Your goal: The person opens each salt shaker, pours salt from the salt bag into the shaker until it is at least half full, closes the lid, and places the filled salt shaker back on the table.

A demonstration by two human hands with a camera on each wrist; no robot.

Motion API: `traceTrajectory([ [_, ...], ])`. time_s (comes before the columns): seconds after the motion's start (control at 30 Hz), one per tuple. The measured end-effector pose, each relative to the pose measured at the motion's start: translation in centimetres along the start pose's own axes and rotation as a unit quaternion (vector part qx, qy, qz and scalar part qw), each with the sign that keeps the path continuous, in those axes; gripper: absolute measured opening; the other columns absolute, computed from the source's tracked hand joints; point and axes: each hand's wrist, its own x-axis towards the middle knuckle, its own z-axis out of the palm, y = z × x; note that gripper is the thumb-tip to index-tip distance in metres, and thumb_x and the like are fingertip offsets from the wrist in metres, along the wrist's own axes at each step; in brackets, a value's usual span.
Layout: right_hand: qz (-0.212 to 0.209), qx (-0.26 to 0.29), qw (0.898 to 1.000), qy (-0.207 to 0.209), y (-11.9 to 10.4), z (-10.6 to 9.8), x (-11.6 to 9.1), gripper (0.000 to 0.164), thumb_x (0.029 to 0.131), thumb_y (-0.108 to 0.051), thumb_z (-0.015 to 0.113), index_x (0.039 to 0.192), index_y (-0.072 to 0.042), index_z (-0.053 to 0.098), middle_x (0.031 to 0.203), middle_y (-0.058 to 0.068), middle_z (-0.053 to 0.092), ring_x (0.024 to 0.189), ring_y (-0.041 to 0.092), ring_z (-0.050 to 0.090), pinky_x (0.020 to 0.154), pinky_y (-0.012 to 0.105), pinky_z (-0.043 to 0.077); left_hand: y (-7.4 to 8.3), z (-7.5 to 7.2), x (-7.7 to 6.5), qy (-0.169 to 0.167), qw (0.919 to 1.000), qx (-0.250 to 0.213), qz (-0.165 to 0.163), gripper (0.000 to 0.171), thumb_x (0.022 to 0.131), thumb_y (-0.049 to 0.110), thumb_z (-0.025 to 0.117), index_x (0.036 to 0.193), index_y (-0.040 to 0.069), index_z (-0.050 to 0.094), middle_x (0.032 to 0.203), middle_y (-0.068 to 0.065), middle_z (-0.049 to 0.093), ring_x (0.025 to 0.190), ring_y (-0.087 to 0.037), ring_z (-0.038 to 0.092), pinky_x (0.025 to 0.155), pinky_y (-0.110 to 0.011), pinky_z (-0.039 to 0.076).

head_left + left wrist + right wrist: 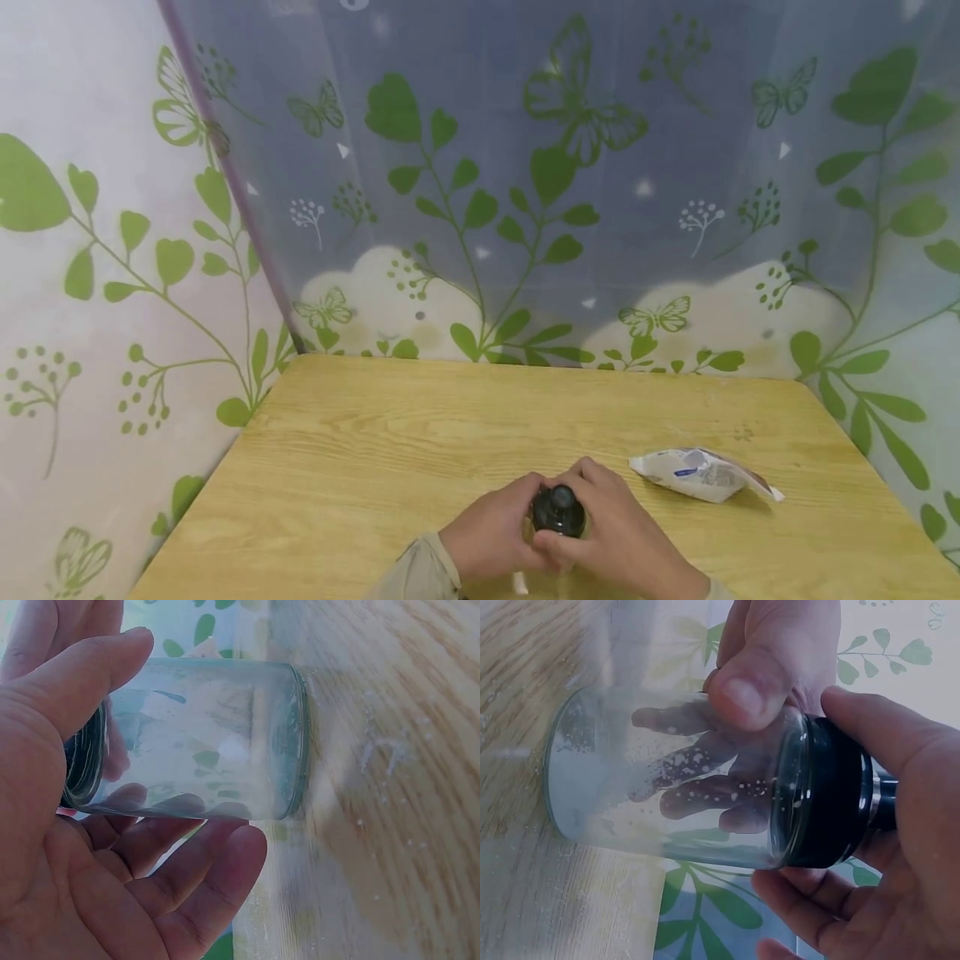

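A clear glass jar (600, 772) stands upright on the table with a layer of fine white grains at its bottom and specks on its wall. Its black lid (558, 512) carries a small knob on top. My left hand (491, 525) holds the glass body, thumb on one side and fingers curled round the other. From the right, my right hand (618, 533) grips the lid between thumb and fingers (802, 907). In the left wrist view, the lid is partly hidden behind my left thumb (97, 667).
A crumpled white packet (701, 475) lies right of the hands on the wooden table (375, 433). White grains (394, 750) are scattered near the jar's base. A small white piece (520, 583) shows below the left hand. Leaf-patterned cloth walls (480, 167) border the table.
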Motion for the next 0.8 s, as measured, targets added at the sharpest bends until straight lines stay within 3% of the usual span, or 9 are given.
traceTrajectory([
  [0.37,0.012,0.065,0.995,-0.071,0.2,-0.9,0.1,0.065,0.089,-0.060,0.071,0.141,-0.021,0.061,0.113,-0.005,0.048,0.085,0.003,0.053,0.073,0.026,0.048,0.2,0.1,-0.1,0.005,1.0000,-0.003,0.000,0.063,0.082,0.051,0.086,0.130,0.028,0.053,0.120,0.018,0.063,0.103,0.003,0.061,0.088,-0.025,0.052],
  [0.8,-0.027,0.036,0.998,-0.048,0.7,-0.6,0.1,0.061,0.090,-0.054,0.074,0.138,-0.019,0.060,0.114,-0.011,0.053,0.097,0.005,0.058,0.081,0.030,0.054,0.1,0.2,0.0,0.002,0.9999,0.014,-0.002,0.068,0.082,0.055,0.083,0.135,0.027,0.050,0.120,0.017,0.061,0.103,0.002,0.060,0.089,-0.026,0.052],
])
